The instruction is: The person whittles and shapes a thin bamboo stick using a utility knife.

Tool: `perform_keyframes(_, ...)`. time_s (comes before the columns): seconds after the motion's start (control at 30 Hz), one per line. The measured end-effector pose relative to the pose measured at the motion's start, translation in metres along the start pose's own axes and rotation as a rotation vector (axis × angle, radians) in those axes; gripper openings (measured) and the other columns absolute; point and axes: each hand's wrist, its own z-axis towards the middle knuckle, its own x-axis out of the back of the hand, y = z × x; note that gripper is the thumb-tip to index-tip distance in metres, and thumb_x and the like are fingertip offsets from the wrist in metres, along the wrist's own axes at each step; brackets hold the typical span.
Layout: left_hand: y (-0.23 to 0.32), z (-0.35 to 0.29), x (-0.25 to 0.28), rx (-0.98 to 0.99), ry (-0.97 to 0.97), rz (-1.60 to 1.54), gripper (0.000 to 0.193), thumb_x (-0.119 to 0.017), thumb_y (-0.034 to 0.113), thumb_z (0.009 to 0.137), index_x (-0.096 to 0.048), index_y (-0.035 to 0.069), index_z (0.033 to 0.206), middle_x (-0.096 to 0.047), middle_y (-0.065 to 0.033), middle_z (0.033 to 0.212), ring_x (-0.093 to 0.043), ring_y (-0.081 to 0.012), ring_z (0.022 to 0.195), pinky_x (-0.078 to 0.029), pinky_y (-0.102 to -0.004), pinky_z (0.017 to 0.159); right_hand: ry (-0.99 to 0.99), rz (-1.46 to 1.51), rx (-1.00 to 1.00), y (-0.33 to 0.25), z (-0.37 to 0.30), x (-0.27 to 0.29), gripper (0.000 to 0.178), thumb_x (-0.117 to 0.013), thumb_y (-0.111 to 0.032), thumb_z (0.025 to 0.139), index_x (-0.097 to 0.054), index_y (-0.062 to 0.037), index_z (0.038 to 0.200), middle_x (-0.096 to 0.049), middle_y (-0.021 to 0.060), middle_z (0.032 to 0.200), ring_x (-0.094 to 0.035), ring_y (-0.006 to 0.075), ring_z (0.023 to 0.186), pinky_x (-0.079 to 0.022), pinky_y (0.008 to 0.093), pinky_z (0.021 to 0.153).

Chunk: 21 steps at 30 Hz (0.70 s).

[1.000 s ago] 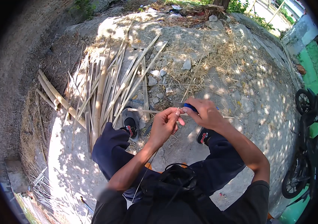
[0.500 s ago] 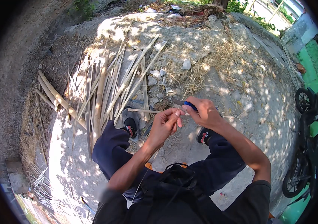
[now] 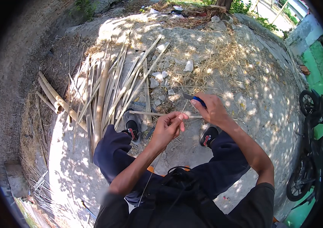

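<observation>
Because the thin strip (image 3: 185, 106) looks narrow and dry, like split bamboo, it should feel very light, springy along its length and fairly easy to split or snap if bent sharply. It is held up in front of the body, pinched between the thumb and fingers of the left hand (image 3: 168, 129). A short end sticks out beyond the pinch, and a longer length appears to trail back past the wrist toward the lower edge of the view. Close to the worked end seems the best hold, since a long free end would probably whip and flex; the edges may be sharp or splintery, so a flat-sided pinch looks safer. The right hand (image 3: 212, 109) has its fingers wrapped round the blue handle of a knife (image 3: 198, 99), blade near the short end; whether the 2 touch, I cannot tell. Stiffer, heavier-looking bamboo pieces (image 3: 102, 91) lie on the ground (image 3: 180, 152) to the left.
</observation>
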Motion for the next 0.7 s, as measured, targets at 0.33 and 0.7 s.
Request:
perform_keyframes(0.33,-0.011,0.0,0.004,-0.03,0.007,0.015,0.023,-0.057,0.023,0.111,-0.071,0.004,0.112,-0.062,0.0019,0.07,-0.037,-0.0006,0.046,-0.027,-0.0213,0.044,-0.024,-0.041,-0.164,0.027,0.006,0.006,0.032,-0.062,-0.032,0.104,-0.066,-0.0006,0.103,-0.064,0.0208,0.071,-0.064,0.0438,0.067,-0.048,0.0502,0.063)
perform_keyframes(0.7,-0.008,-0.008,0.012,0.01,-0.009,-0.013,0.026,-0.053,0.023,0.113,-0.068,0.002,0.115,-0.062,0.0005,0.071,-0.038,-0.0015,0.045,-0.028,-0.0216,0.044,0.153,0.159,-0.453,0.067,0.0,0.029,0.036,-0.065,-0.033,0.104,-0.069,0.0023,0.109,-0.061,0.0064,0.074,-0.056,0.0169,0.069,-0.044,0.0356,0.067)
